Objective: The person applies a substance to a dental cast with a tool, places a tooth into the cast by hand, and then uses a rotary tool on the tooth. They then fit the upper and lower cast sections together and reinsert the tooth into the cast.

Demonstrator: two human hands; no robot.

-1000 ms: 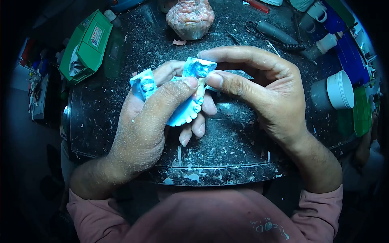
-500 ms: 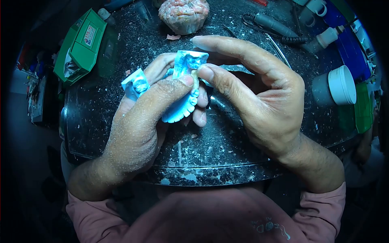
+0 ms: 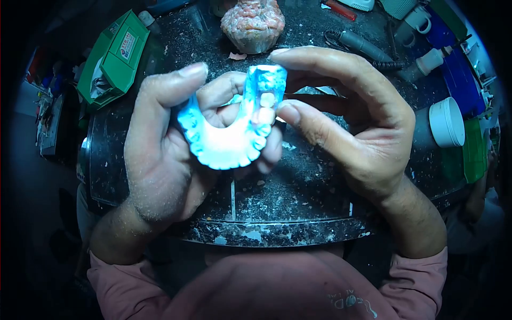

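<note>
A blue dental model (image 3: 224, 146), shaped like a horseshoe with a row of teeth, rests in my left hand (image 3: 165, 149). The fingers of that hand support it from behind, and the thumb is raised off it at the left. Two whitish teeth (image 3: 266, 108) stand on the model's right arm. Beside them my right hand (image 3: 362, 117) has its thumb tip at the edge of the model, with the index finger arched over its upper right corner. Strong glare washes out the middle of the model.
A lumpy pinkish mass (image 3: 253, 26) stands at the back. On the left is a green bin (image 3: 120, 56). A handpiece with a coiled cord (image 3: 365, 47), a white round tub (image 3: 447, 121) and a squeeze bottle (image 3: 431, 61) lie to the right on the dark, speckled bench (image 3: 298, 197).
My left thumb has lifted off the model, which now faces up with its whole arch showing. Both hands have shifted slightly, and the right thumb has moved lower along the model's side.
</note>
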